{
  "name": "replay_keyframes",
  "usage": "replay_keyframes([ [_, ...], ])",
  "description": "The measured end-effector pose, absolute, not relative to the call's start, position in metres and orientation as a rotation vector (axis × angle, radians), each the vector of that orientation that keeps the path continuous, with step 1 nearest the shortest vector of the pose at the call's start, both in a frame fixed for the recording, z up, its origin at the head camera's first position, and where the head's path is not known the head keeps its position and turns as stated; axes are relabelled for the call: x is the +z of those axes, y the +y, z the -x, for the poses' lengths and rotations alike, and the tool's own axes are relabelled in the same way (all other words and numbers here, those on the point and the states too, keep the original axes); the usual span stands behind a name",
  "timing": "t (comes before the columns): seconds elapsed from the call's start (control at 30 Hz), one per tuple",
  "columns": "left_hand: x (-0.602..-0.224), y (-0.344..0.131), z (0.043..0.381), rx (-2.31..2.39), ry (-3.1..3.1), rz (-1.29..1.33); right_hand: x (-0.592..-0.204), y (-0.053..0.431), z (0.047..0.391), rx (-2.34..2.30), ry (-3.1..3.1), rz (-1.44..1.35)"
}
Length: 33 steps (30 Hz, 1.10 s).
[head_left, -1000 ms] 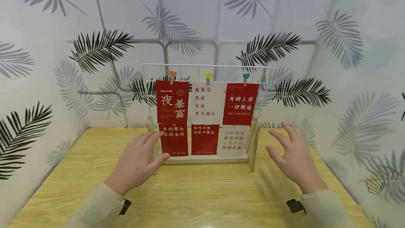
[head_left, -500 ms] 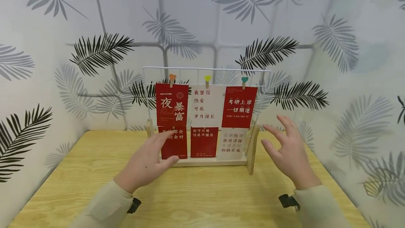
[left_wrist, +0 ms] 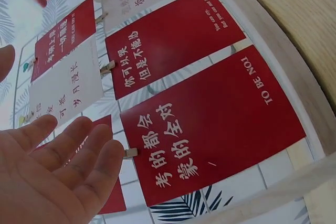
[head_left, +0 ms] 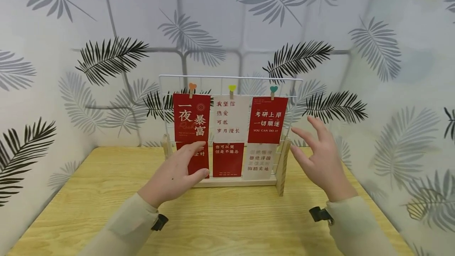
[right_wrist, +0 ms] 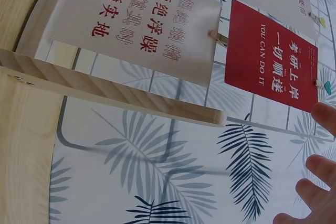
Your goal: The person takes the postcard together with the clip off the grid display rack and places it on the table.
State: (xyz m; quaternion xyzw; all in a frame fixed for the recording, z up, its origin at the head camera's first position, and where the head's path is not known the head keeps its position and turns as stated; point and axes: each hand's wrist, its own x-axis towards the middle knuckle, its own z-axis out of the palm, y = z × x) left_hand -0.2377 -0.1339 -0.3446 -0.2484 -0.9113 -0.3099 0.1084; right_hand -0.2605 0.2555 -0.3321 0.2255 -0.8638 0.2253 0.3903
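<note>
A white wire grid rack (head_left: 227,77) on a wooden base (head_left: 234,183) stands on the table, carrying several red and white cards with lettering. Heart-topped clips in orange (head_left: 192,86), yellow (head_left: 232,88) and teal (head_left: 273,89) pinch the top row. My left hand (head_left: 177,173), fingers spread and relaxed, overlaps the lower left red card (left_wrist: 210,124) in the head view and holds nothing. To the right of the rack, my right hand (head_left: 321,157) is raised with loose, spread fingers, near the upper right red card (right_wrist: 270,56). That hand is empty too.
A wooden side post (right_wrist: 115,90) rises at the rack's right end. The wood-grain table (head_left: 227,216) runs back to walls (head_left: 227,19) covered in leaf-patterned paper. Both wrists wear black straps (head_left: 160,222).
My left hand has moved right and slightly up across the lower left card. My right hand has moved up and a little left, closer to the rack. The cards stay where they were.
</note>
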Motion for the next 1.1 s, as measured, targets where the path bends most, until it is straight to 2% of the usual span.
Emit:
replay_keyframes([
  [0.5,-0.328,-0.111,0.248,-0.950,-2.658,0.739,-0.311,0.252,0.267,0.580,-2.147,-0.608],
  [1.1,-0.317,-0.087,0.263,-1.265,-2.674,0.765,-0.274,0.245,0.277,0.546,-2.193,-0.602],
])
